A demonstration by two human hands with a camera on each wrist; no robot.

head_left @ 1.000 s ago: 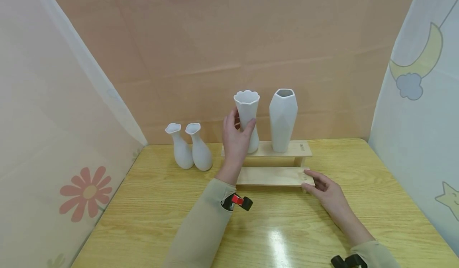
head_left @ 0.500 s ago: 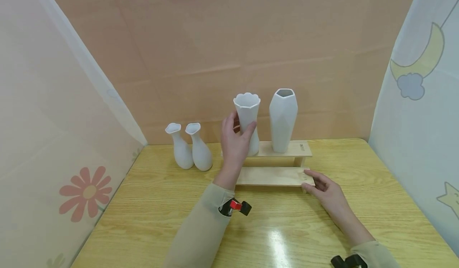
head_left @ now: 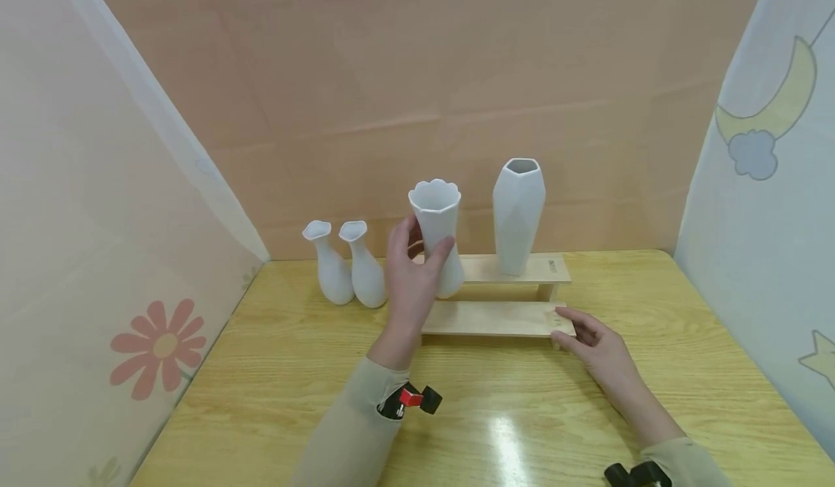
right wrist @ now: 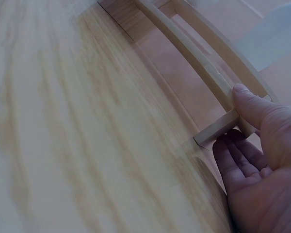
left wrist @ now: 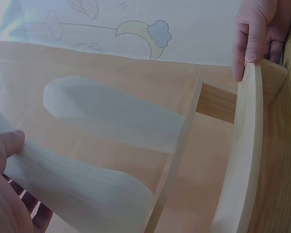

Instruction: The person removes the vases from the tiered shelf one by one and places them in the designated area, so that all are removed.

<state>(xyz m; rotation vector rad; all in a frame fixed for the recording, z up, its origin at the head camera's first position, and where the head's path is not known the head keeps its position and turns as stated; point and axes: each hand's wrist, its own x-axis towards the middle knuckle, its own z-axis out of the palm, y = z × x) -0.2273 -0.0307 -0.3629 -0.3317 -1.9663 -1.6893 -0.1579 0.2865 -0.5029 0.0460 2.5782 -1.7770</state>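
Observation:
My left hand (head_left: 412,280) grips a white vase with a scalloped rim (head_left: 435,208) round its middle, thumb on the near side. In the left wrist view this vase (left wrist: 87,187) is tilted, its rounded base beside the upper board's edge. A two-tier wooden stand (head_left: 489,319) is on the table, and my right hand (head_left: 596,346) pinches the right end of its lower board between thumb and fingers. On the upper board stands a white faceted vase (head_left: 518,215), upright, right of the held one. The right wrist view shows the right hand (right wrist: 262,155) at the stand's corner.
Two white narrow-necked vases (head_left: 333,273) stand side by side on the wooden table (head_left: 280,371), left of the stand. A peach backdrop (head_left: 489,74) rises behind, with patterned cloth walls (head_left: 776,204) at both sides.
My left hand has moved the scalloped vase left, down and nearer, off its earlier spot over the upper board. The right hand keeps its hold on the stand.

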